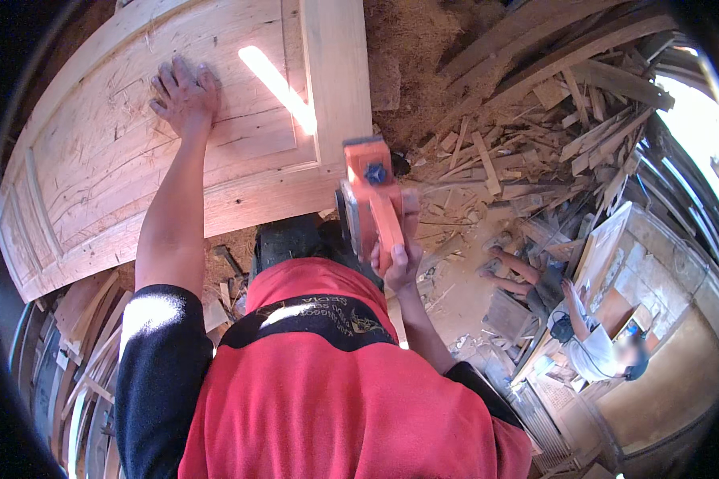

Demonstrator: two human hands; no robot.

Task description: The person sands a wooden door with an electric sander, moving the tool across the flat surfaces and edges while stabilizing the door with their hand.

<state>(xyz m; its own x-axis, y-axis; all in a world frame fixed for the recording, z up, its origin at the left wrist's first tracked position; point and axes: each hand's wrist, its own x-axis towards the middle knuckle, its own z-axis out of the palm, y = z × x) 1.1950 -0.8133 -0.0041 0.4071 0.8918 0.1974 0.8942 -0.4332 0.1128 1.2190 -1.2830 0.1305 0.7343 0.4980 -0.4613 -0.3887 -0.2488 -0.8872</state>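
Observation:
A pale wooden panelled door [252, 188] lies flat in front of me, with raised framing around its panels and thin shavings scattered on it. My left hand [188, 100] rests palm down on its panel, fingers spread and holding nothing. Just off the door's right edge, my right hand [399, 267] is closed around the handle of an orange electric hand planer [373, 195]. The tool is held up and tilted, with a blue knob showing on its body. My right fingers are partly hidden behind the handle.
Sawdust and scrap wood [527, 172] cover the ground at the right. Long boards [567, 60] lean at the far right. A seated person [583, 343] is at the lower right beside a large pale panel [663, 271]. Wood strips [80, 383] are stacked at the left.

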